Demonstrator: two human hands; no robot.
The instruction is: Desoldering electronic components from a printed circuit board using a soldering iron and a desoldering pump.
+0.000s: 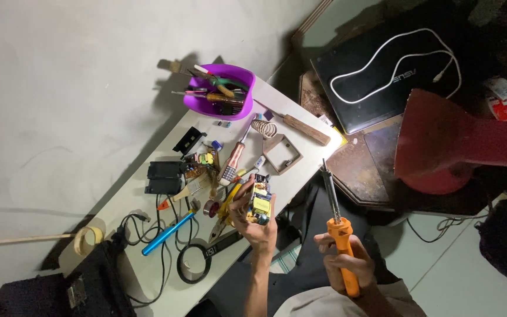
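Holding a small circuit board in the left hand, fingers wrapped round its edges, raised just above the near edge of the white table. Right hand clenched on the orange handle of a soldering iron, tip up, apart from the board. Behind the board: screwdriver, solder coil, purple tool bowl. Blue pen to the left.

Closed black laptop lying beyond your white table, screen shut away, white cable looping across lid. Red-and-white printed packets sitting right of laptop, small and flat. Small black tag with pale print lying well nearer you than laptop, at table's near edge.
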